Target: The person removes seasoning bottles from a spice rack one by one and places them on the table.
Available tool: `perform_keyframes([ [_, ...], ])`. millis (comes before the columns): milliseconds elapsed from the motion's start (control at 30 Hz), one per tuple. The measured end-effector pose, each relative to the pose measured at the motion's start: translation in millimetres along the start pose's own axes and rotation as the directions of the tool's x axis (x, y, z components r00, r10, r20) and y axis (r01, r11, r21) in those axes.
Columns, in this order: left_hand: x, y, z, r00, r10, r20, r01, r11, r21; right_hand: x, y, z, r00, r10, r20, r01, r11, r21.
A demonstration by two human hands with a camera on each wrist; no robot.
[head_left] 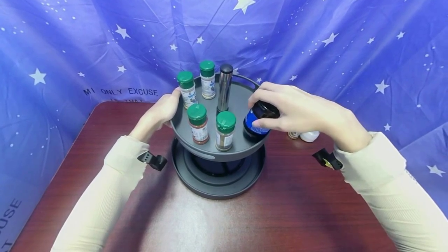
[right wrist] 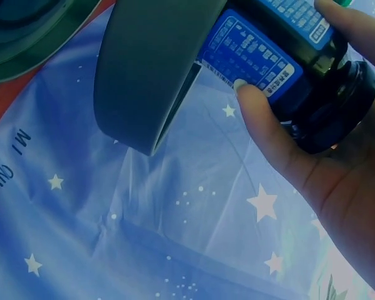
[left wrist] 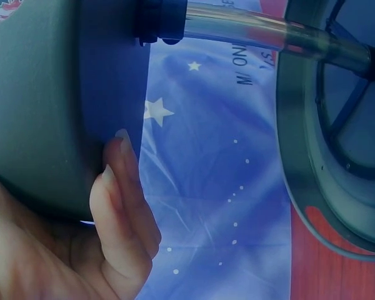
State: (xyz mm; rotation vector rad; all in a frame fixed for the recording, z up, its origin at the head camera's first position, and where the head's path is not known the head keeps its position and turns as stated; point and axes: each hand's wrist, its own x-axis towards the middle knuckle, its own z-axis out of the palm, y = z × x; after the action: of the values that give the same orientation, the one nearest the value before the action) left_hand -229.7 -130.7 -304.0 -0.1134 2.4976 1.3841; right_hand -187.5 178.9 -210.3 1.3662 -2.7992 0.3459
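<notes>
A dark two-tier round stand has an upper tray (head_left: 210, 147) with a raised rim. My left hand (head_left: 166, 108) grips that tray at its left edge; in the left wrist view the curled fingers (left wrist: 122, 206) reach beneath it. At the tray's right side my right hand (head_left: 292, 106) holds a black jar with a blue label (head_left: 254, 123), thumb and fingers on opposite sides. The right wrist view shows the same jar (right wrist: 256, 59) beside the rim; whether its base touches the tray is hidden. Several green-capped spice jars (head_left: 198, 124) stand upright around the metal post (head_left: 224, 88).
Below lies the lower tray (head_left: 218, 190) on a reddish-brown wooden table (head_left: 290, 209). A white object (head_left: 309, 136) and a small jar (head_left: 293, 135) sit behind the right hand, partly hidden. A blue star-patterned cloth (head_left: 196, 18) hangs behind the table.
</notes>
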Motion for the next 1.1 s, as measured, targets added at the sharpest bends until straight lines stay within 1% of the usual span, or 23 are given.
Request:
perform_keyframes([
  [267,-0.7,0.2,0.4,1.0,0.001,0.007,-0.001,1.0,-0.01,-2,6,-4,0.999,0.035,-0.017,-0.034,0.999,0.037],
  [600,-0.7,0.2,0.0,1.0,0.001,0.008,-0.001,1.0,-0.013,-2,13,-10,0.995,0.092,-0.041,-0.091,0.995,0.046],
  [767,0.1,0.4,-0.3,1.0,0.0,0.001,0.0,1.0,-0.007,-3,15,-15,0.993,0.103,-0.065,-0.101,0.994,0.038],
  [933,1.8,-0.6,0.0,1.0,0.0,0.004,0.0,1.0,-0.008,-6,13,-20,0.991,0.117,-0.07,-0.114,0.993,0.036],
  [1100,2.8,-2.3,0.3,1.0,0.002,-0.004,-0.002,1.0,-0.004,-8,15,-25,0.991,0.1,-0.091,-0.098,0.995,0.028],
])
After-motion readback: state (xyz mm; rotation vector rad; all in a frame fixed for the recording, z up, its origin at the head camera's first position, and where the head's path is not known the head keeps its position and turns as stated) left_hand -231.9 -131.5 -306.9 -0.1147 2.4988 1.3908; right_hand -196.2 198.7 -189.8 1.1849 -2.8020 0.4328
